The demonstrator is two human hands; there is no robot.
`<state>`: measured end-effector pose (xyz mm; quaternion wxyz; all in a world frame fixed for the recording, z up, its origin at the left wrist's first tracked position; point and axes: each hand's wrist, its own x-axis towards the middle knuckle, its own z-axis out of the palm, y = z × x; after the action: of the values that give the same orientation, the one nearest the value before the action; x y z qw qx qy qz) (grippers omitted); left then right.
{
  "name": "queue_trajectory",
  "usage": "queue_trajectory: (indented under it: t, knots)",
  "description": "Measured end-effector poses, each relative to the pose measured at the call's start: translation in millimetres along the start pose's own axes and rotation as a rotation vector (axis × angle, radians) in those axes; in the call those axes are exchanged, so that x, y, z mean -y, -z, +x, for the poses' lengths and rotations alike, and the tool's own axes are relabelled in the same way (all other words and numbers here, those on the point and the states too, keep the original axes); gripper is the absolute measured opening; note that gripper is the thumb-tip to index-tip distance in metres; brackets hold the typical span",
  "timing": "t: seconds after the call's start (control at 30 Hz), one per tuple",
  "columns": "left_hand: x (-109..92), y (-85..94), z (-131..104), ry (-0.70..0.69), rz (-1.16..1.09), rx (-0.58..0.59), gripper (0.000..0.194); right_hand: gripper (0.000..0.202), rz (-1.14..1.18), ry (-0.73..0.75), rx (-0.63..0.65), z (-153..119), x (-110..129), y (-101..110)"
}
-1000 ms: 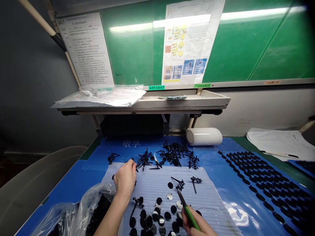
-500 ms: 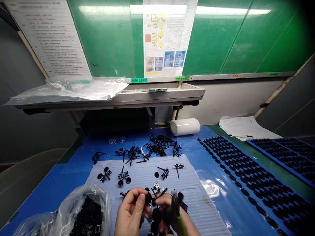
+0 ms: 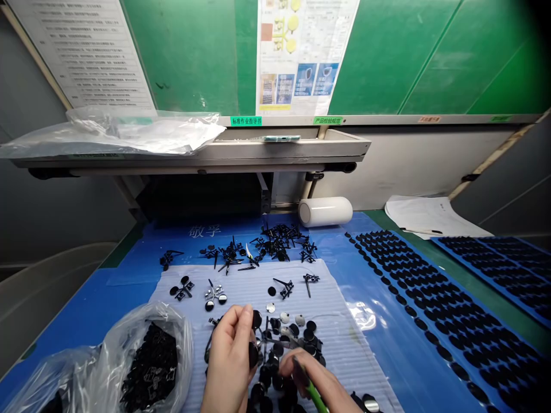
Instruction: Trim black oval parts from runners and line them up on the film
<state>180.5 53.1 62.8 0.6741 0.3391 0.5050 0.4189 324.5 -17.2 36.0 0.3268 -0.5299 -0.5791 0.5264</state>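
My left hand pinches a black plastic sprue with round discs, held up over the white cloth. My right hand is closed around green-handled nippers. Their thin grey tip points left, close to the held sprue; whether it touches cannot be made out. Beneath both hands lies a heap of loose black discs, partly hidden by them. Several discs there show a shiny silver face, such as a silver disc. Farther back on the cloth lie more sprues with discs.
An open clear plastic bag of black parts stands at front left. A pile of black sprues lies at the back, near a white cylinder. Rows of black discs cover the right side. A shelf overhangs the table.
My right hand has moved down and right with the nippers, away from the left hand. The left hand has turned more upright, still holding the sprue. The view has tilted down slightly.
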Motion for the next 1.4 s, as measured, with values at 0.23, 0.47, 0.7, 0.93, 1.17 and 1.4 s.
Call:
queue_trajectory:
  t: [0.23,0.47,0.7,0.93,1.17,1.4]
  knots:
    - [-1.3,-9.8,-10.0,0.113,-0.104,0.08,0.036,0.065,-0.008,0.021,0.184,10.3,0.7,-10.0]
    - [1.2,-7.6,-9.8,0.13,-0.157,0.085,0.037,0.074,-0.097,-0.029,0.26,14.3,2.2,-6.4]
    - [4.1,-9.8,-6.4,0.15,-0.165,0.069,0.037,0.067,-0.227,-0.076,0.158,10.0,5.0,-10.1]
    - [8.2,1.0,-2.2,0.152,-0.187,0.074,0.031,0.048,-0.308,-0.038,-0.008,16.6,-2.1,-12.0]
    - [16.6,13.1,2.6,0.175,-0.159,0.141,0.028,0.045,-0.248,-0.094,-0.067,26.2,1.8,-7.2]
    - [30.8,33.6,30.7,-0.138,0.542,-0.025,0.029,0.04,-0.102,-0.23,-0.13,26.0,-14.0,0.4]
